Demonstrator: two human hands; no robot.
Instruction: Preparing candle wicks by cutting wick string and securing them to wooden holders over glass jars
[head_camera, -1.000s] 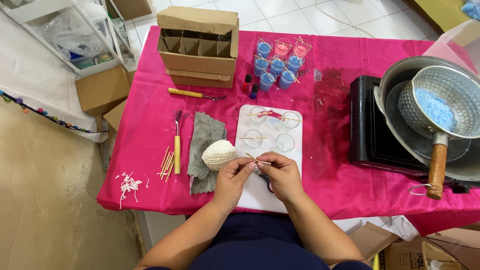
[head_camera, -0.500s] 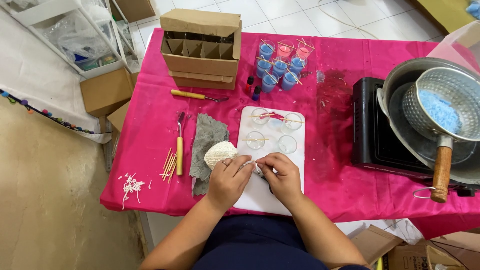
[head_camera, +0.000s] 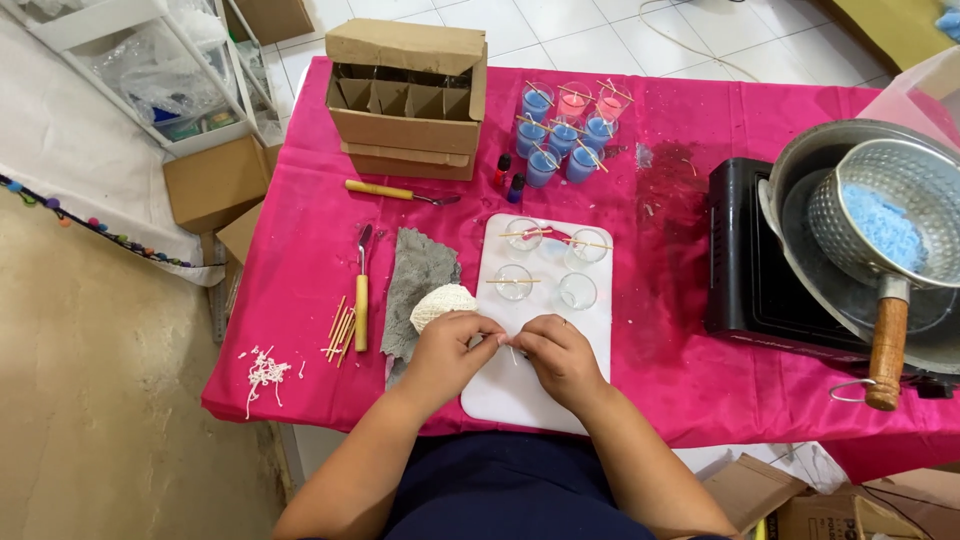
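Note:
My left hand (head_camera: 447, 352) and my right hand (head_camera: 553, 355) meet over the near half of a white board (head_camera: 520, 395), pinching a short piece of white wick string (head_camera: 506, 345) between their fingertips. A ball of white string (head_camera: 441, 301) lies just beyond my left hand, on a grey cloth (head_camera: 413, 278). Several small clear glasses (head_camera: 552, 265) stand on the far half of the board, some with thin sticks laid across their rims.
A pink cloth (head_camera: 300, 250) covers the table. Thin wooden sticks (head_camera: 339, 328), two yellow-handled tools (head_camera: 362, 295), string scraps (head_camera: 262, 372), a compartmented cardboard box (head_camera: 405, 100) and filled blue and pink glasses (head_camera: 565, 130) lie around. A black stove (head_camera: 755, 265) at right holds nested pots with blue flakes (head_camera: 885, 225).
Both hands stay together over the board, working the string between the fingertips. The view has shifted slightly; nothing else on the table has moved.

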